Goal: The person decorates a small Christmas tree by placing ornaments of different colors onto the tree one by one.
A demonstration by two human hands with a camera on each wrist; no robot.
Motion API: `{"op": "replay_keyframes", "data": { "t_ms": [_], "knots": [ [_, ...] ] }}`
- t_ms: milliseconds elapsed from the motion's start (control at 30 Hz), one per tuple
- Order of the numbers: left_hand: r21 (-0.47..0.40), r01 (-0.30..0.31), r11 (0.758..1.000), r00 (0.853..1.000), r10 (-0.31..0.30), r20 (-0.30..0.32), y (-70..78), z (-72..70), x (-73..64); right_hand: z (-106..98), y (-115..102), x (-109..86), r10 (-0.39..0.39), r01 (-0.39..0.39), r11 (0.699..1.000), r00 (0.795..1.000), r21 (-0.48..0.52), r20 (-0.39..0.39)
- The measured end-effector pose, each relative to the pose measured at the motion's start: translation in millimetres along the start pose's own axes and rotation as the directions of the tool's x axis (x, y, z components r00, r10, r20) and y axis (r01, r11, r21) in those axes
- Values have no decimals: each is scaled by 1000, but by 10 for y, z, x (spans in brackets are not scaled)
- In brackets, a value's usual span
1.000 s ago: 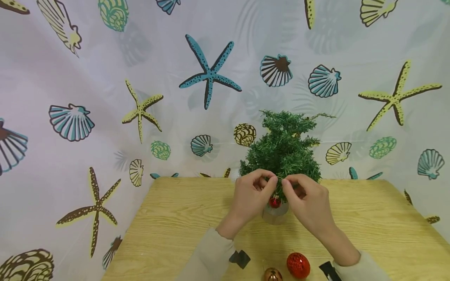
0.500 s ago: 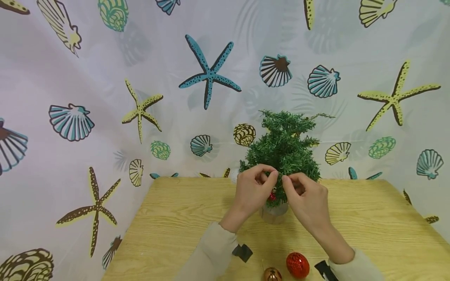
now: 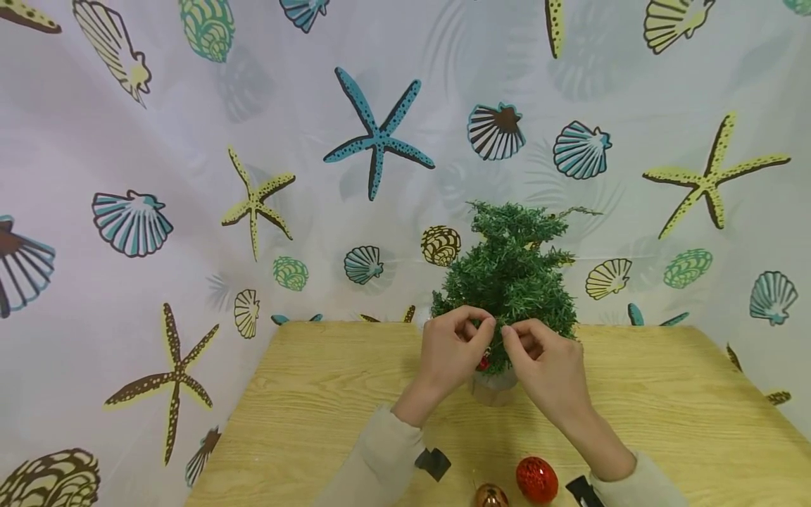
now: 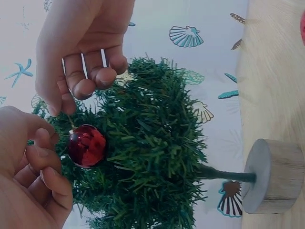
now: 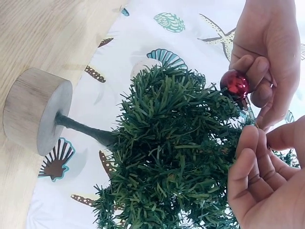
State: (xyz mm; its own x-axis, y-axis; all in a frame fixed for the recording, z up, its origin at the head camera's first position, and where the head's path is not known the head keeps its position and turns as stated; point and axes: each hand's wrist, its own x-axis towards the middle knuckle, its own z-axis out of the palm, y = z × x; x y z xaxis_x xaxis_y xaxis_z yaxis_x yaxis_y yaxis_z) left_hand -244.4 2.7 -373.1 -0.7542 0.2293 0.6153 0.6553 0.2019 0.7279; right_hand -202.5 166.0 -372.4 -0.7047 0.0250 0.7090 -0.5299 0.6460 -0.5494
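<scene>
Left wrist: hands (image 4: 33,179) pinch thread (image 4: 71,120) above a glossy ball (image 4: 87,146) by a bristly tree (image 4: 147,143).

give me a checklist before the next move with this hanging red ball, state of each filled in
1. Red ball hanging below the fingertips: ok.
2. Left hand and right hand on the string: ok, fingertips pinched at it.
3. String secured to the tree: cannot tell, partly hidden by fingers.
4. Tree upright on its base: ok.
5. Copper ball and other red ornament out of the way: ok, on the table, clear of both hands.
</scene>
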Motion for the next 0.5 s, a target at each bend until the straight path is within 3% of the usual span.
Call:
{"op": "replay_keyframes", "data": {
  "t_ms": [500],
  "knots": [
    [-55, -17, 998, 999, 19, 46, -67, 6, -57, 22, 8, -45, -13, 13, 1000, 1000, 11, 24]
  ]
}}
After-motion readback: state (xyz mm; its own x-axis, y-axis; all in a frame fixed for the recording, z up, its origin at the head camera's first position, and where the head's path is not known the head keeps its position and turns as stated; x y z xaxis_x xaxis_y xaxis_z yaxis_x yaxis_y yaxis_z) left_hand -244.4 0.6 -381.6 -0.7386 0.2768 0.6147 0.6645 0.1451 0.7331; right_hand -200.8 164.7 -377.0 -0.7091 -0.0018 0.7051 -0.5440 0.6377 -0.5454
